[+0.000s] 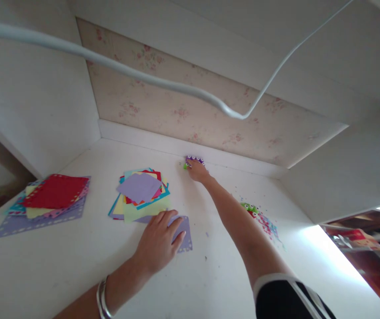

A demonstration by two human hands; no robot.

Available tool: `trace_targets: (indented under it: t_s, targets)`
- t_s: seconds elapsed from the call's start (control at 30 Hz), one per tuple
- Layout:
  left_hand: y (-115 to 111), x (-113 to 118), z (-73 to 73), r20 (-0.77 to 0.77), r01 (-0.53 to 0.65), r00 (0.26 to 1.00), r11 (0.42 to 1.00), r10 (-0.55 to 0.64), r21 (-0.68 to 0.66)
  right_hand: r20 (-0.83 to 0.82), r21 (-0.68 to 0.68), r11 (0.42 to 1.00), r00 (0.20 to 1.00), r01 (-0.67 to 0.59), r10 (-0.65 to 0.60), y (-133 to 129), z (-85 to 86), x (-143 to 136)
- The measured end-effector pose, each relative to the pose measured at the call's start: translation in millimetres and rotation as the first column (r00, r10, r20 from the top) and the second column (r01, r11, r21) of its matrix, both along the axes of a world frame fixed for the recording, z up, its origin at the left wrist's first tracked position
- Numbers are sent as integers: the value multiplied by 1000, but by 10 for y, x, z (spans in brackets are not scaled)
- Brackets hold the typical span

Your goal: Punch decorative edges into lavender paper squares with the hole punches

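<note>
My left hand (158,239) lies with its fingers apart on a purple paper sheet (186,232), whose edge is punched with small holes. Just beyond it is a loose pile of coloured paper, topped by a plain purple piece (140,187). At the back of the table, my right hand (196,170) has its fingers bent and closed on a small green thing with googly eyes (185,166). Right behind those fingers stands a row of small purple things with googly eyes (195,158). My fingertips partly cover these, and their exact kind is too small to tell.
Stacked at the left are hole-edged sheets with a red one (55,190) on top. Green and red googly-eyed things (250,208) sit among paper bits (269,225) behind my right forearm. A white cable (176,85) hangs across the view. White panels enclose the white table (87,270).
</note>
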State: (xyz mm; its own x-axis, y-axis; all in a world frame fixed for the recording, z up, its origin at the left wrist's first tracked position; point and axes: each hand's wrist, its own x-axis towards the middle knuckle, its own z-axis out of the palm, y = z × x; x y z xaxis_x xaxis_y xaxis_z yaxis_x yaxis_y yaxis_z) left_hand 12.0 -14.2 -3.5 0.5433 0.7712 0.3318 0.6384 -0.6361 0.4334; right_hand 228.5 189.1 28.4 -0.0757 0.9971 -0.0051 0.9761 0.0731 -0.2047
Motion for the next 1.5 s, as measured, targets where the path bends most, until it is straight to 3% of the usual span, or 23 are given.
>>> trace_targets:
  t_s: [0.13,0.23,0.33,0.47,0.5,0.57,0.6,0.67,0.8,0.97,1.13,1.5]
  targets:
    - [114,-24,-20,-74,-99,993,995,97,-26,-50,-28,998,997,49,-51,88,-4,-28]
    - [126,-5,-34,-104,-106,989,993,101,-42,-126,-21,997,989,76,-78,-56,-9,13]
    - [128,-7,-25,-98,-117,989,991,111,-58,-236,0,992,964,124,-120,-409,-35,64]
    - [158,-57,-15,-36,-129,991,986,126,-104,-417,-15,986,895,166,-157,-1173,-134,87]
    - [165,-67,-16,-10,-120,993,987,120,-110,-499,-20,987,853,160,-149,-1383,-169,83]
    - [174,-74,-14,61,-88,993,988,97,-129,-860,-79,986,489,150,-143,-1771,-244,66]
    - [174,-69,-9,103,-65,991,985,82,-157,-919,-106,983,362,153,-155,-1934,-280,56]
    - [172,-46,11,195,3,980,968,47,-251,-952,-140,977,251,164,-178,-2178,-337,32]
    - [179,3,71,329,126,944,891,28,-437,-946,-137,980,275,144,-173,-2350,-369,-7]
    - [221,5,110,350,150,935,819,65,-554,-942,-98,990,310,104,-126,-2339,-351,-10]
    - [223,0,118,352,146,932,803,84,-578,-936,15,999,353,50,-3,-2361,-378,-18]
    - [216,-12,119,365,136,925,807,104,-575,-872,102,995,482,20,80,-2386,-348,-79]
